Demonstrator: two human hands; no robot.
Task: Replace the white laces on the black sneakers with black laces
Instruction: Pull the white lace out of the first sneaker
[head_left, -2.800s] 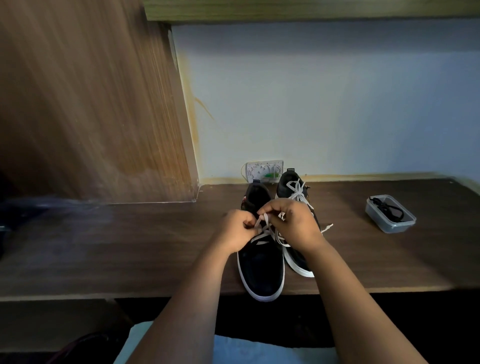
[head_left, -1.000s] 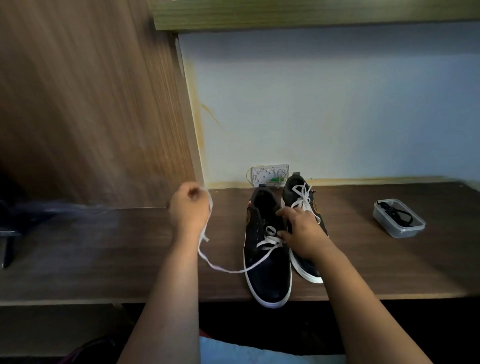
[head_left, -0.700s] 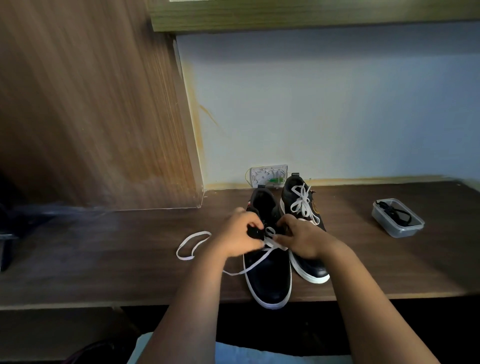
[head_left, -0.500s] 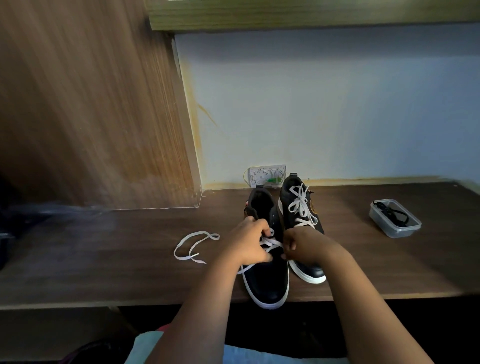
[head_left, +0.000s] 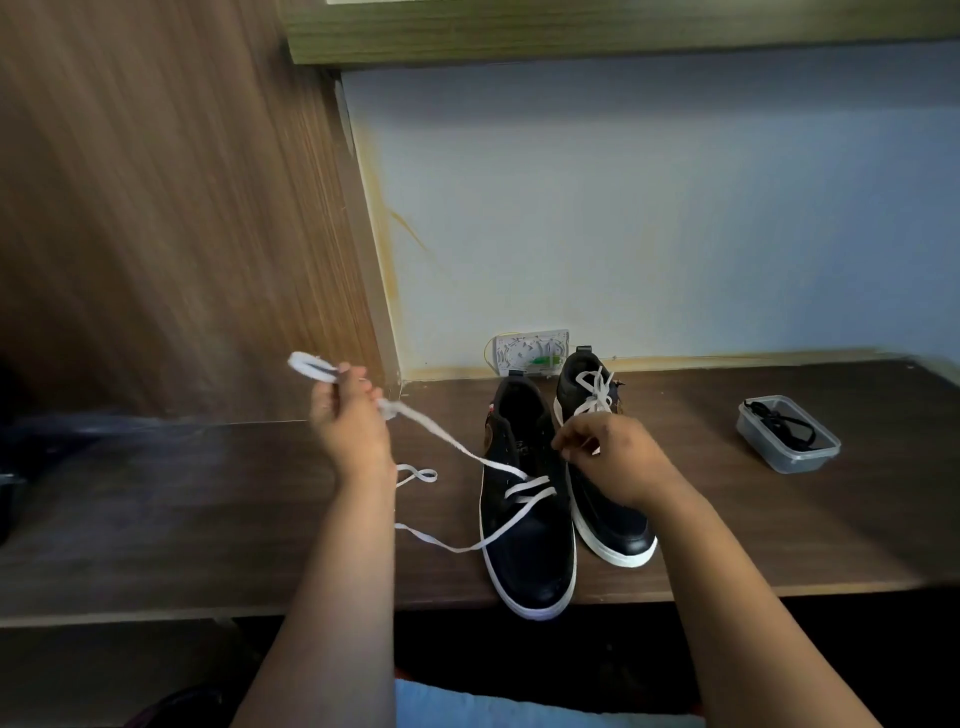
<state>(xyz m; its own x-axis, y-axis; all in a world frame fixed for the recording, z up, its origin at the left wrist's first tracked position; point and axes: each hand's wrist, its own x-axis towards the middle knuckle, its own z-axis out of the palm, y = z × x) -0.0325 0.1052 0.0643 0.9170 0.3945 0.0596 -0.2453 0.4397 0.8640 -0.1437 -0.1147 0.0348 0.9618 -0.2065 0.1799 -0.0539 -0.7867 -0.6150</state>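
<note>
From my head camera, my left hand (head_left: 349, 422) is raised above the dark wooden desk (head_left: 208, 499), fingers curled tight around the flat white shoelace (head_left: 447, 441), which runs taut down to the lowest eyelets of the nearer black canvas sneaker with a white sole (head_left: 527, 525). My right hand (head_left: 613, 462) sits on that shoe's tongue area, fingertips pinched together; what they hold I cannot tell. The second black sneaker (head_left: 597, 415) stands just beside, laced white. The thin black laces (head_left: 779, 423) lie in a clear plastic tub (head_left: 787, 457) to the right
</note>
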